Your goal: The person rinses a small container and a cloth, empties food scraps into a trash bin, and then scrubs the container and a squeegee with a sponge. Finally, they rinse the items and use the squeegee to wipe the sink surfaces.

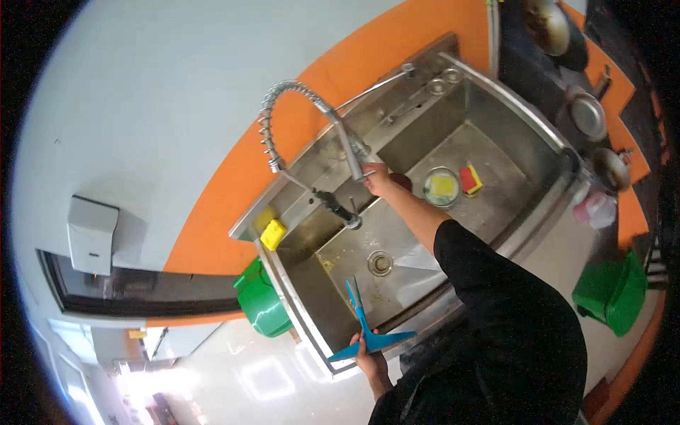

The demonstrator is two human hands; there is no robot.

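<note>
My left hand (pixel 371 361) is closed around the blue squeegee (pixel 375 341) at its wide head, near the sink's front left corner. The squeegee's handle points up over the basin. Stretched across the steel sink (pixel 489 152), my right hand (pixel 377 180) has its fingers wrapped at the lever of the spring-hose faucet (pixel 352 157). From the coiled hose hangs a black spray head (pixel 336 207), over the basin left of my right hand. Near my right wrist, a round bowl (pixel 441 187) with a yellow sponge in it rests in the sink beside a red and yellow sponge (pixel 469 180).
A yellow sponge (pixel 273 234) sits on the sink's left rim. Below it stands a green bin (pixel 262 301), with another green bin (pixel 613 292) on the right. The drain (pixel 380 263) shows in the basin. Pans (pixel 588 115) line the right side.
</note>
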